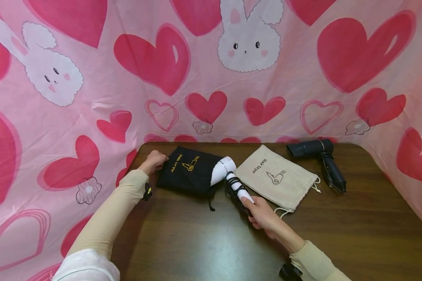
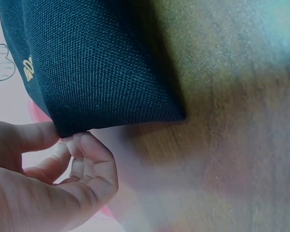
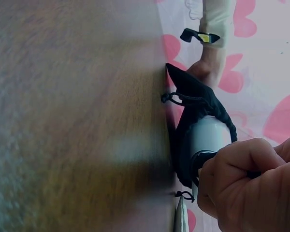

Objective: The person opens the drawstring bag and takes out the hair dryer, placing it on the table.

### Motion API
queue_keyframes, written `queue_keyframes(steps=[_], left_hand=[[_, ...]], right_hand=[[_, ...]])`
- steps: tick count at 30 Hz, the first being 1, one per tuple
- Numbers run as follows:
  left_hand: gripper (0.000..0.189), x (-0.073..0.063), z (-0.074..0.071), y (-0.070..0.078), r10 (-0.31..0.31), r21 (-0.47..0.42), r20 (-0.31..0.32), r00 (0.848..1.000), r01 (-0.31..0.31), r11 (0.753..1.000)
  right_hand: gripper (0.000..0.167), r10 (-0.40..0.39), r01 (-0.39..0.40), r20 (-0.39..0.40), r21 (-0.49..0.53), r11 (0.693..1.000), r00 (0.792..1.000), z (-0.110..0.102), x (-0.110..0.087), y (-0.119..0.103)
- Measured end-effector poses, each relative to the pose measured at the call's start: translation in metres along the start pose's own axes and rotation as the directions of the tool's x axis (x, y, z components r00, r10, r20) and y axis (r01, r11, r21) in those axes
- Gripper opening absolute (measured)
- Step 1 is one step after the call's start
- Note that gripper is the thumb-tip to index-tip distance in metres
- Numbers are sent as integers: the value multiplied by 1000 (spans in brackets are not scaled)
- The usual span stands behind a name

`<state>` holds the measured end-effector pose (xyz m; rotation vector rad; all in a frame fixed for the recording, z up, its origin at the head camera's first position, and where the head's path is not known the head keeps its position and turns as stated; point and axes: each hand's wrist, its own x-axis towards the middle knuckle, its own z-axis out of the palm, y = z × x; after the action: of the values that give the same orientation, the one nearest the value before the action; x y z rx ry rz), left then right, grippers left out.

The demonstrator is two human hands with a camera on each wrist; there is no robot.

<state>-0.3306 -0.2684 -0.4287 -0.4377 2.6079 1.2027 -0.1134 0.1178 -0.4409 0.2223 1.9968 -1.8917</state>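
Note:
A white hair dryer (image 1: pixel 227 165) with a black cord wound round its handle lies partly inside the black drawstring bag (image 1: pixel 197 181); its nozzle end is hidden in the cloth. My right hand (image 1: pixel 263 214) grips the handle and cord at the lower end. At the bag's closed far-left end, my left hand (image 1: pixel 154 161) pinches a corner of the cloth between thumb and fingers, as the left wrist view shows with the bag (image 2: pixel 96 72) above the fingertips. The right wrist view has the white barrel (image 3: pixel 210 137) at the bag's mouth.
Right of the black bag lies a beige drawstring bag (image 1: pixel 272 177) printed "Hair Dryer". A black hair dryer (image 1: pixel 311 148) with its cord bundled at the handle rests at the back right. The brown table (image 1: pixel 197 242) meets a pink heart-patterned cloth (image 1: pixel 204 82) behind and beside it.

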Motion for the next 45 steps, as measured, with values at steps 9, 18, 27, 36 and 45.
queue_keyframes(steps=[9, 18, 27, 36, 45], left_hand=[[13, 2, -1, -1, 0, -19, 2, 1000, 0, 1000], [19, 1, -3, -3, -2, -45, 19, 1000, 2, 999], [31, 0, -4, -5, -4, -50, 20, 1000, 5, 999], [29, 6, -9, -11, -17, -55, 0, 1000, 17, 998], [17, 1, -19, -15, 0, -5, -24, 1000, 0, 1000]], right_hand=[[31, -3, 3, -12, 6, 1000, 1000, -1, -2, 0], [32, -14, 14, -8, 11, 1000, 1000, -4, -3, 1], [33, -10, 11, -17, 24, 1000, 1000, -7, -3, 1], [35, -14, 14, 6, 43, 999, 1000, -13, -7, 0], [37, -14, 13, 20, 46, 999, 1000, -16, -10, -2]])
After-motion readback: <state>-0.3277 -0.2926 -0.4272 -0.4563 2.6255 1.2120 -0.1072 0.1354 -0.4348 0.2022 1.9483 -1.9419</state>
